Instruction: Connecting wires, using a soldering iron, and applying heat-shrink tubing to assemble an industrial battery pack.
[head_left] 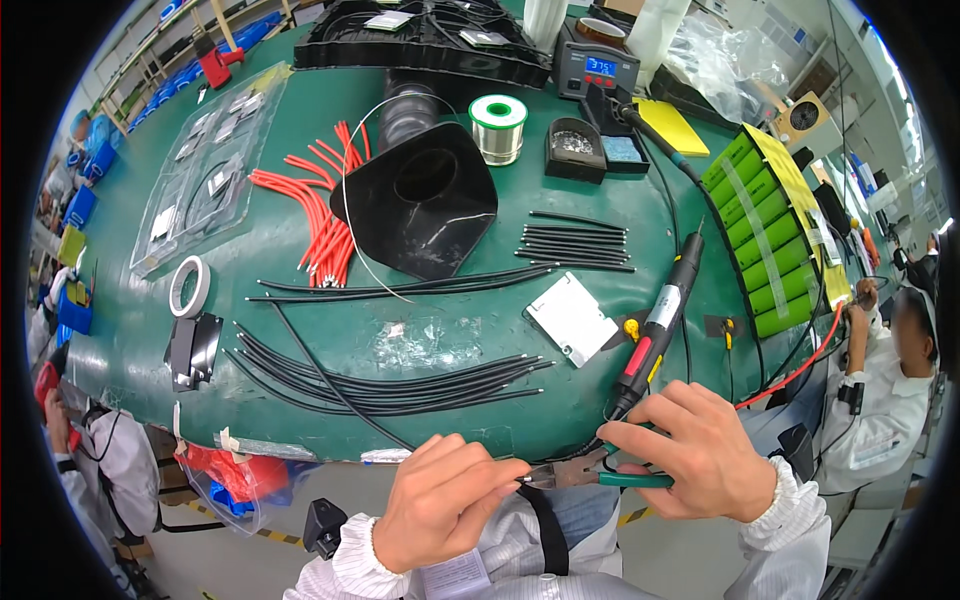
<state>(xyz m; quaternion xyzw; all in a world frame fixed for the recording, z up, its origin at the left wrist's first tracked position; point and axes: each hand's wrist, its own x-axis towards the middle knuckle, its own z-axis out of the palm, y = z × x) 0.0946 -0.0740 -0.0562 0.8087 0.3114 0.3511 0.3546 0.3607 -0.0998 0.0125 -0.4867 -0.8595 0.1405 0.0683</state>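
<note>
At the table's near edge, my left hand (440, 505) pinches a black wire (340, 385), whose far part slants back across the green table. The wire's end comes out by my fingertips, at the jaws of cutting pliers (572, 472). My right hand (705, 450) is closed round the pliers' green handles. Whether the jaws bite the wire I cannot tell. Just beyond my right hand lies a black electric screwdriver (660, 325). A bundle of black wires (390, 395) and a flat white module (572, 318) rest beyond my hands.
A black funnel-shaped fume hood (420, 200) stands mid-table beside red wires (325, 225), a solder spool (497, 130) and short black wires (572, 242). Farther back is a soldering station (597, 70). A green battery pack (760, 230) lies right; a co-worker (880, 400) sits beyond. Tape roll (189, 287) lies left.
</note>
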